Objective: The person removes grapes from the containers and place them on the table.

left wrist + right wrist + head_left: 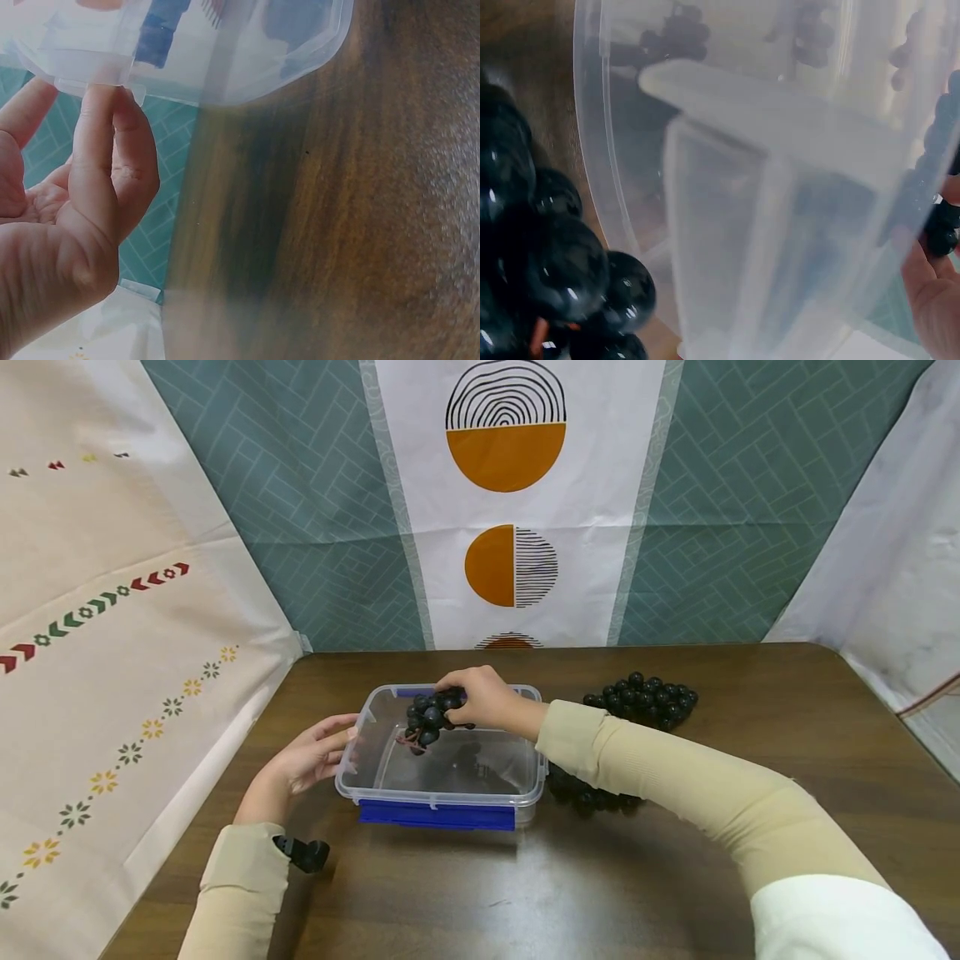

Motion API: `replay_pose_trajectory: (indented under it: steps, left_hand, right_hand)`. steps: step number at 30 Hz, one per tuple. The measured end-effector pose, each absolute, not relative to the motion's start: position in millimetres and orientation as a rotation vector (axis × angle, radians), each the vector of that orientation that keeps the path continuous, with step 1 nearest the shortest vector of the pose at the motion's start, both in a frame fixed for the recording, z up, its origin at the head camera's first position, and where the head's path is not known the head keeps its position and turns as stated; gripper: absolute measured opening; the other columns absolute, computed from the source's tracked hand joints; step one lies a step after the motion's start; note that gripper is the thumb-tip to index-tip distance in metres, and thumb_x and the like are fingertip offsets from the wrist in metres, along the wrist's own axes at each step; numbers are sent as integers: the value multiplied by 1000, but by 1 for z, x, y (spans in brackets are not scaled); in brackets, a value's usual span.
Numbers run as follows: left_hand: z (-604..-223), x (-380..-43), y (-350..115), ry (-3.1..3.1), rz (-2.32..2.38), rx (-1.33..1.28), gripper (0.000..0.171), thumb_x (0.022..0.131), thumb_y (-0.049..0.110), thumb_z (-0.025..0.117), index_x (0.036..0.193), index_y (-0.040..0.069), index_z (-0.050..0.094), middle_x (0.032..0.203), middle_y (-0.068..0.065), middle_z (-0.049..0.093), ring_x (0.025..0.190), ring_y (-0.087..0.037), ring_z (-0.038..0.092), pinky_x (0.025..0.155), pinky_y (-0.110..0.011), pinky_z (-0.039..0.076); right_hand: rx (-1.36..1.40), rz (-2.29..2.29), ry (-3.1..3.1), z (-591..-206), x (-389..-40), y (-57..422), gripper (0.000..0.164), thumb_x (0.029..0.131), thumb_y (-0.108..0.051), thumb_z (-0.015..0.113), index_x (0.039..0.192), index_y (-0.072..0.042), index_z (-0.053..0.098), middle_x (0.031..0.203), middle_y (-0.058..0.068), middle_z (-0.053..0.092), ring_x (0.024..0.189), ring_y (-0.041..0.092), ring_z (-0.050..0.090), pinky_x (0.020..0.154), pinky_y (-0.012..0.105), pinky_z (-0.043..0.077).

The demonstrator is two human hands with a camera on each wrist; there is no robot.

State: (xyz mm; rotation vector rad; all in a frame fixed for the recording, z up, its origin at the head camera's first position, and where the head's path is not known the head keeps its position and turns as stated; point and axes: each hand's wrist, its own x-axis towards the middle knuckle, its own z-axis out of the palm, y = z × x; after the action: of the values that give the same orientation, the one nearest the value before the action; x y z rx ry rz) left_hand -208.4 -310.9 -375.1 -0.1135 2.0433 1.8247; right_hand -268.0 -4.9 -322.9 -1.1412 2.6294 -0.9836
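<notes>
A clear plastic container (480,777) with blue side clips stands on the table, its top uncovered. My right hand (491,702) reaches over it and pinches a small bunch of dark grapes (429,717), which hangs above the container's floor with its reddish stem pointing down. At the container's left side is my left hand (311,753), its fingertips touching the wall near the rim. The left wrist view shows these fingers (94,150) extended against a clear clip. Through the container's wall in the right wrist view, the held grapes look blurred.
Two more bunches of dark grapes lie right of the container: one farther back (647,700), one nearer (588,793), partly hidden under the right forearm. The wooden table (465,893) meets a patterned cloth (337,568) behind. Another cloth (150,693) hangs along the left.
</notes>
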Motion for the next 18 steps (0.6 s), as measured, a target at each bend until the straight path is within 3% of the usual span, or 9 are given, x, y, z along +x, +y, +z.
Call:
replay_pose_trajectory:
  steps: [18]
  left_hand:
    - [-373,-208,-310,2018,1845,-126,55,99,25,51,144,7,26,103,2,57,85,-9,61,73,-25,56]
  right_hand:
    - [-1021,-1177,2646,-336,-263,2,39,83,-11,71,121,-7,64,120,10,65,102,24,61,86,36,52]
